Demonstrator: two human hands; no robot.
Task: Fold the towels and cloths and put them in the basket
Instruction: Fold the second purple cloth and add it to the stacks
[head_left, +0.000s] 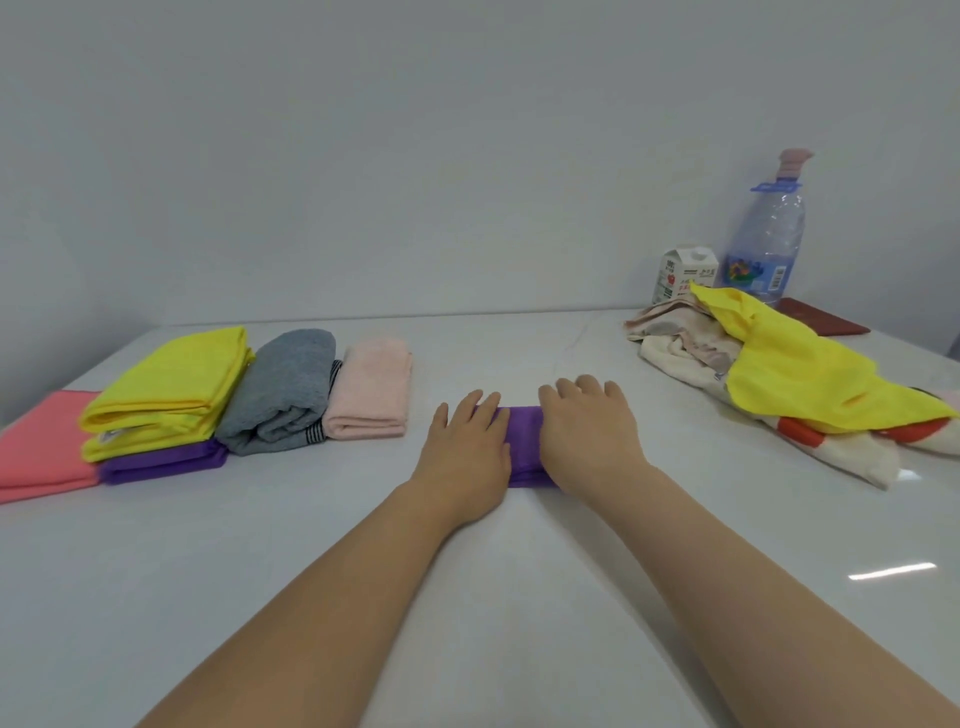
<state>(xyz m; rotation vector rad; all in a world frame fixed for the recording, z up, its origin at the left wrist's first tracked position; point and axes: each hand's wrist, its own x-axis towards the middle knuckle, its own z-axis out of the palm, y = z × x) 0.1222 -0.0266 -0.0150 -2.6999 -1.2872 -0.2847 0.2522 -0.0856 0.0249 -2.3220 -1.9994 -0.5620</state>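
A small folded purple cloth lies in the middle of the white table. My left hand and my right hand press flat on it with straight fingers, hiding most of it. On the left lie folded cloths: a coral one, a yellow one stacked on a purple one, a grey one and a pale pink one. At the right sits an unfolded heap: a yellow cloth over a cream and red towel. No basket is in view.
A milk carton and a large water bottle stand at the back right by the wall. A dark red flat item lies beside them. Bare tabletop stretches across the near side.
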